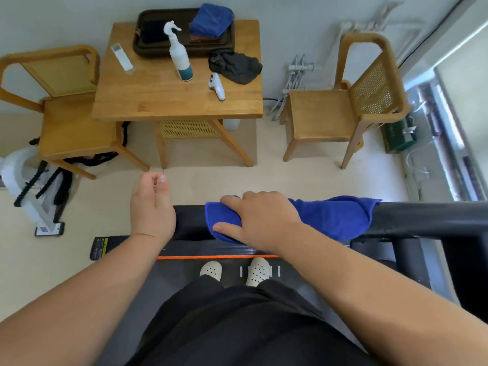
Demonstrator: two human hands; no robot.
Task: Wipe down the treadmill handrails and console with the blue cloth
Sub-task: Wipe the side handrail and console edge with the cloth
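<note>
At the far left a wooden chair (pixel 68 122) is seen. Next to it stands a wooden table (pixel 171 101), on which a white remote (pixel 121 58), a dark tray (pixel 148 44), a white spray bottle (pixel 180 58), a crumpled black cloth (pixel 235 66) and a white controller (pixel 217 87) are laid. A folded blue towel (pixel 211 21) is kept in the right end of the tray.

The left forearm is stretched forward from the lower left corner. The left hand (pixel 153 207) is held thumb-side up at the left end of the black handrail (pixel 422 217). Its fingers are curled into the palm, the thumb is laid along the index finger with the nail turned upward, and nothing is seen in its grasp. Whether the heel of the hand touches the bar cannot be told.

The right forearm is brought in from the lower right, above the treadmill belt (pixel 171 276). The right hand (pixel 261 217) is set palm-down on the blue cloth (pixel 330 217), which is draped over the handrail. The fingers are curled over the far side and the thumb is tucked along the near edge, so the cloth is clasped against the bar. From under the hand the cloth is spread rightward along the rail, and bare rail is seen beyond it.

White clogs (pixel 258 270) are planted on the belt just behind an orange stripe (pixel 216 257). A second wooden chair (pixel 343 114) stands at the right.
</note>
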